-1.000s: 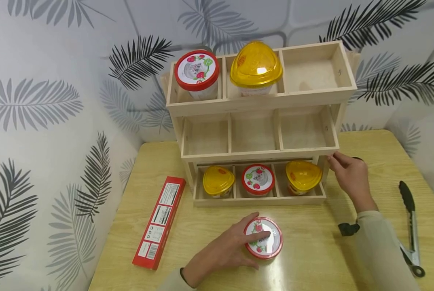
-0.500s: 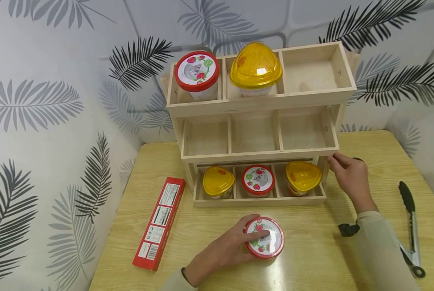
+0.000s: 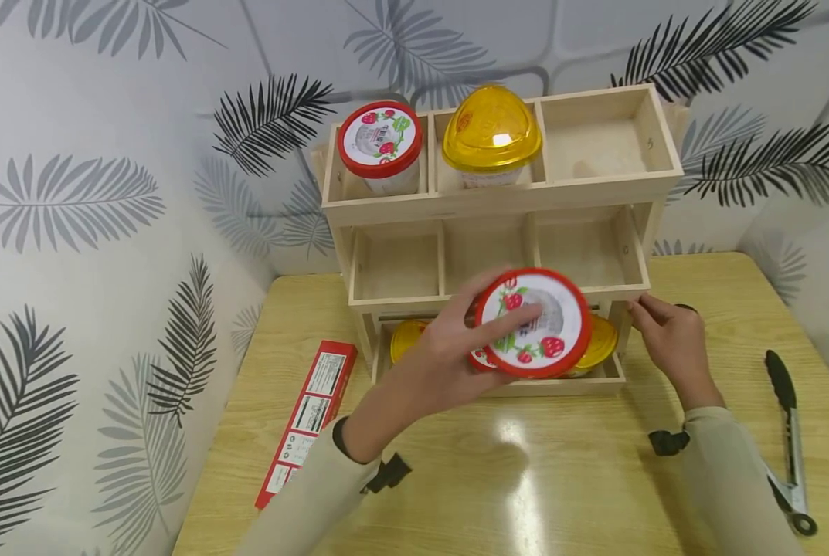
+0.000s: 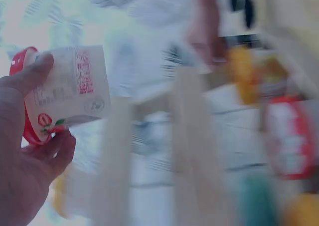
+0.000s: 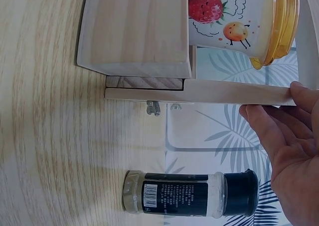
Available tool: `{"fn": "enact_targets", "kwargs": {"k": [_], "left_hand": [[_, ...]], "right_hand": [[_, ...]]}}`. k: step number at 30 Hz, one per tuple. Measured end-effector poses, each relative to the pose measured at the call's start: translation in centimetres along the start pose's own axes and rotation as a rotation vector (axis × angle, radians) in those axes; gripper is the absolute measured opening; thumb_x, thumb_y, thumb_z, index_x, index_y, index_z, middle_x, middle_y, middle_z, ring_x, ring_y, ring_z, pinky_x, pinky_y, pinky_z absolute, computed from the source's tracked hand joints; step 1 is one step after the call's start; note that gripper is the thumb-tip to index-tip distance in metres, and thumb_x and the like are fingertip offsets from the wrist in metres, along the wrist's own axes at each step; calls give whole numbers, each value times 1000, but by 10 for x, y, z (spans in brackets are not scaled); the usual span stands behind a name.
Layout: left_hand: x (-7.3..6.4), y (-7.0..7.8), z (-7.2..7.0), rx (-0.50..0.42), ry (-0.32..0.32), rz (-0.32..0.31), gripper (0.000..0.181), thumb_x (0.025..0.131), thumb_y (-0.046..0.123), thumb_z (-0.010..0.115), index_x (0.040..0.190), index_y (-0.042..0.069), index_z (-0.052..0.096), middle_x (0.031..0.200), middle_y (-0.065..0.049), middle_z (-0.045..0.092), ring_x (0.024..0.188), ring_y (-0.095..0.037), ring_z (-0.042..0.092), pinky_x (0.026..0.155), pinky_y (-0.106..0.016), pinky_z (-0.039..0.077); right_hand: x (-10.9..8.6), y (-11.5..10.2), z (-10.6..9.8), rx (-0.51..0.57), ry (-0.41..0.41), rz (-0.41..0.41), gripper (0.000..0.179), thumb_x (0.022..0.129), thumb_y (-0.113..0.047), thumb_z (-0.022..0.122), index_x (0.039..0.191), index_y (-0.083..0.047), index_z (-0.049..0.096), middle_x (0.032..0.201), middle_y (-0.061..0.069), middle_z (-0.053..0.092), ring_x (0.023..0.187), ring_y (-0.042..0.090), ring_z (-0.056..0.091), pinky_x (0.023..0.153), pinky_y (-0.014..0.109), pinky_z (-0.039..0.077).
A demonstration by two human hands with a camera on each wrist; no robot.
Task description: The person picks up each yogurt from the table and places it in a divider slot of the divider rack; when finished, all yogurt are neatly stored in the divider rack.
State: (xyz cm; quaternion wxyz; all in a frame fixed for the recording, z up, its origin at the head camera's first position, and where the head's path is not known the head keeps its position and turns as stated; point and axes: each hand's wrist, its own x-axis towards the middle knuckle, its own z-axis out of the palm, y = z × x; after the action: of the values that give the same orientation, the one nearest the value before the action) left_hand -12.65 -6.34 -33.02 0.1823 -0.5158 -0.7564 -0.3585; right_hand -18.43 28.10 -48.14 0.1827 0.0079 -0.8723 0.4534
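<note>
My left hand (image 3: 449, 347) grips a round paper cup (image 3: 563, 328) with a red-rimmed strawberry lid, held in the air before the lower tiers of the wooden rack (image 3: 484, 202). Its index finger lies over the lid; in the left wrist view the cup (image 4: 75, 86) lies sideways in the fingers. At the rack's right side, my right hand (image 3: 674, 344) pinches the wooden upright (image 5: 239, 91) between thumb and fingers. On the top tier stand another strawberry cup (image 3: 379, 139) and a yellow-lidded cup (image 3: 494, 135). Cups in the bottom tier are partly hidden behind my left hand and its cup.
A long red box (image 3: 317, 394) lies left of the rack. Tongs (image 3: 793, 440) with black tips lie at the right. A black-capped seasoning bottle (image 5: 184, 193) stands beside the rack, near my right hand. The middle tier (image 3: 396, 266) has three compartments.
My left hand has lifted the strawberry cup off the table and carried it up toward the rack. My right hand stays at the upright.
</note>
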Motion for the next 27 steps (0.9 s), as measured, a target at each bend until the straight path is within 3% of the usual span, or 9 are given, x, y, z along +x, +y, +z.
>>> {"fn": "enact_targets", "kwargs": {"k": [3, 6, 9, 12, 18, 22, 27], "left_hand": [[43, 9, -21, 58, 52, 69, 56, 86, 18, 80, 135, 4, 57, 154, -26, 27, 142, -29, 32, 110, -26, 40], [86, 12, -35, 122, 88, 81, 54, 91, 23, 75, 137, 2, 56, 153, -28, 27, 144, -26, 30, 112, -23, 35], [126, 8, -41, 190, 94, 32, 57, 92, 30, 73, 140, 4, 56, 153, -27, 28, 144, -24, 29, 112, -17, 30], [157, -1, -38, 270, 62, -54, 61, 93, 34, 72, 145, 9, 53, 155, -25, 28, 146, -25, 28, 112, -14, 27], [199, -18, -17, 378, -71, -256, 66, 95, 39, 66, 154, 19, 42, 161, -18, 22, 148, -21, 23, 109, -9, 24], [223, -22, -5, 430, -179, -385, 69, 96, 43, 62, 157, 26, 34, 165, -13, 14, 149, -18, 22, 107, -7, 24], [231, -26, 7, 465, -200, -446, 68, 98, 44, 59, 158, 27, 32, 164, -13, 13, 146, -17, 28, 107, -7, 26]], "right_hand": [[1, 1, 0, 7, 10, -14, 42, 99, -22, 64, 125, 12, 62, 113, 32, 65, 73, -28, 51, 65, 1, 45], [3, 3, 1, 18, 26, -44, 39, 98, -18, 65, 123, 12, 63, 109, 32, 66, 74, -27, 52, 65, 1, 45], [3, 3, 1, 27, 26, -67, 37, 99, -15, 64, 122, 13, 63, 108, 34, 66, 75, -27, 52, 64, 2, 46], [2, 4, 2, 29, 16, -63, 38, 99, -17, 63, 123, 13, 63, 108, 34, 65, 76, -27, 52, 64, 2, 46], [-1, 6, 4, 29, 11, -48, 37, 99, -14, 64, 122, 14, 63, 106, 33, 66, 75, -26, 53, 63, 3, 47], [0, 4, 3, 40, 17, -43, 38, 99, -15, 63, 124, 14, 62, 107, 34, 65, 75, -26, 53, 63, 4, 47], [0, 1, 2, 45, 15, -43, 38, 100, -15, 62, 124, 15, 61, 107, 36, 65, 75, -25, 54, 62, 4, 48]]}}
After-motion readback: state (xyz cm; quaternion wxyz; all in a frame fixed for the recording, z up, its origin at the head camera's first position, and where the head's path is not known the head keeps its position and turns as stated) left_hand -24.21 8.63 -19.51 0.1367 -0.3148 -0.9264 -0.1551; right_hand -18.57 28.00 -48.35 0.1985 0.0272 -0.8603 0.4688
